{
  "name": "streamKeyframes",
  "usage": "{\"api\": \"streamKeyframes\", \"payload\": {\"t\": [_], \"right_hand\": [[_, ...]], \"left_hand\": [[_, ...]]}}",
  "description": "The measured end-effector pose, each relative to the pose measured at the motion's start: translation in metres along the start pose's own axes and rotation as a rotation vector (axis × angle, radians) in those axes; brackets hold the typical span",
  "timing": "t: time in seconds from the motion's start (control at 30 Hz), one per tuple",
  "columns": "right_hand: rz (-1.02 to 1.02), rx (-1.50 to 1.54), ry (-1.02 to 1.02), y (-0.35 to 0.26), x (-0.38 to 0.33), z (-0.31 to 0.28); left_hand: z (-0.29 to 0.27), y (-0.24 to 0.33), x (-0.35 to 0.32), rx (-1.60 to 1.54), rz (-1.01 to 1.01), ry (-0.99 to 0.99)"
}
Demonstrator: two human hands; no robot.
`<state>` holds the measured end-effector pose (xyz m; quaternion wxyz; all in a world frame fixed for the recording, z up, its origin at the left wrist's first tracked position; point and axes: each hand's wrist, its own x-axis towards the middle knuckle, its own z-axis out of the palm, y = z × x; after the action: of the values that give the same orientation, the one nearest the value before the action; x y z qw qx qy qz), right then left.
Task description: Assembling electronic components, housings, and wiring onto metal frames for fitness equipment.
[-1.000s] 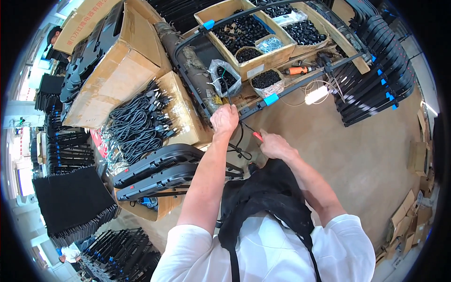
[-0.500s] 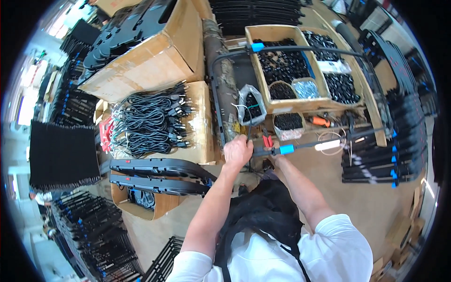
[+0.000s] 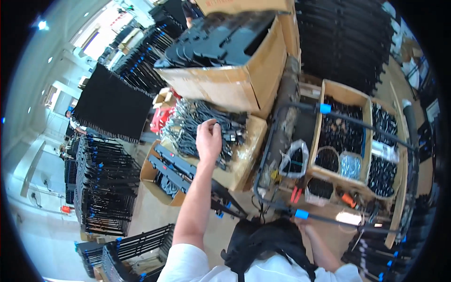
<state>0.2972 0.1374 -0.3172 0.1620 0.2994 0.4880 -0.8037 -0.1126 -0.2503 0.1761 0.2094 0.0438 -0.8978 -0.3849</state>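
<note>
"Cords [image 3: 188, 126], black and bundled, lie heaped on the carton [image 3: 251, 151] at the worker's eleven o'clock. How far along are things?"

"Partway at most, I'd judge. Plenty of bundles lie loose there, and the left hand [image 3: 208, 142] is right over them, also at eleven."

"Has it got one?"

"Can't tell. Its fingers look curled, but their undersides are turned from us, and the heap is blurred."

"And the frame [image 3: 331, 220], out at one o'clock?"

"Blue tape [image 3: 301, 214] is already on it. Some dark lead [image 3: 263, 212] dangles by its near left corner. Whether that's fastened I can't make out; the black apron [image 3: 268, 240] blocks the view below."

"That red-handled tool [image 3: 294, 194]?"

"Lying within the frame's outline, towards one o'clock, out of both hands."

"What about the right hand [image 3: 304, 226]?"

"At two o'clock, close by the tape on the near bar, and mostly hidden. Whether its fingers are apart or closed on something, I couldn't say."
</note>
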Motion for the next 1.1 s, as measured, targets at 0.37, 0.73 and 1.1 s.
{"api": "streamKeyframes", "payload": {"t": [0.37, 0.73, 1.1], "right_hand": [[0.178, -1.025, 0.014, -0.234, -0.196, 0.077], [-0.375, -0.762, -0.189, -0.271, -0.180, 0.126], [-0.639, -0.945, 0.035, -0.459, -0.160, 0.328]], "left_hand": [[-0.022, 0.082, 0.257, 0.208, -0.381, 0.127], [0.023, 0.065, 0.327, -1.602, -0.570, -0.051], [0.020, 0.097, 0.167, -0.985, -0.292, 0.425]]}}
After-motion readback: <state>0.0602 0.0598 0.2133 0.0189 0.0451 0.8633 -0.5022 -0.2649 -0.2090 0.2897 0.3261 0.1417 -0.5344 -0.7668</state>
